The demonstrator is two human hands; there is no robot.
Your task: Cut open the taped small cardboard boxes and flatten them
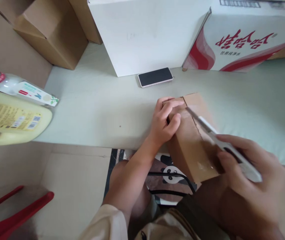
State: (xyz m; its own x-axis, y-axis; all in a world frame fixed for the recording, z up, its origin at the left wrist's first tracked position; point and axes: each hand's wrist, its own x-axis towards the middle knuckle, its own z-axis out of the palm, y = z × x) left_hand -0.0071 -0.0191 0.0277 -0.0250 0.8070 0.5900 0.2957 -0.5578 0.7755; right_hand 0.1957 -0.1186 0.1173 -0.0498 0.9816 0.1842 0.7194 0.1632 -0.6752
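A small brown cardboard box (188, 138) sits tilted at the table's front edge, partly overhanging it. My left hand (165, 120) grips the box's far left corner, its fingers bent over the top. In my closed right hand (254, 173) is a white utility knife (243, 163) with its blade out. The blade's tip meets the box top at the far end of the dark seam between the flaps, close to my left fingertips. Clear tape shines on the near part of the top. Motion blurs my right hand a little.
Behind the box lies a phone (155, 77), in front of a white carton (144, 36) and a red-and-white carton (242, 43). Brown boxes (54, 36), a clear bottle (19, 88) and a yellow jug (14, 115) stand at left. A red chair-like object (19, 216) is below.
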